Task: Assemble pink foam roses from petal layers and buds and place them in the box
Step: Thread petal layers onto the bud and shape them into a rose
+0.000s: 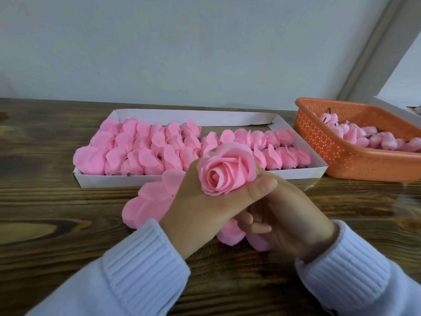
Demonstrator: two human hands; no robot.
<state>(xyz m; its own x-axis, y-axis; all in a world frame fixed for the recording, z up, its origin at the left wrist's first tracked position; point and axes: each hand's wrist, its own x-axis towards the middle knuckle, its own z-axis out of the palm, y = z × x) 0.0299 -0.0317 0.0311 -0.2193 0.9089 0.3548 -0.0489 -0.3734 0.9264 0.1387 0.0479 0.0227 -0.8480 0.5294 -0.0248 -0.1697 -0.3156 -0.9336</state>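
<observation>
A pink foam rose (224, 171) with a spiral centre faces me, held above the table in front of the box. My left hand (205, 201) grips it, thumb lying across its lower right side. My right hand (284, 220) sits just under and behind the left, fingers curled toward the rose's base; what they pinch is hidden. Loose pink petal layers (148, 201) lie on the table below both hands. The white box (250, 118) behind holds several rows of finished roses lying on their sides.
An orange perforated basket (330, 142) at the right holds several pink buds (369, 137) with dark stems. Another white box edge (398, 108) shows behind it. The wooden table (45, 201) runs to a pale wall at the back.
</observation>
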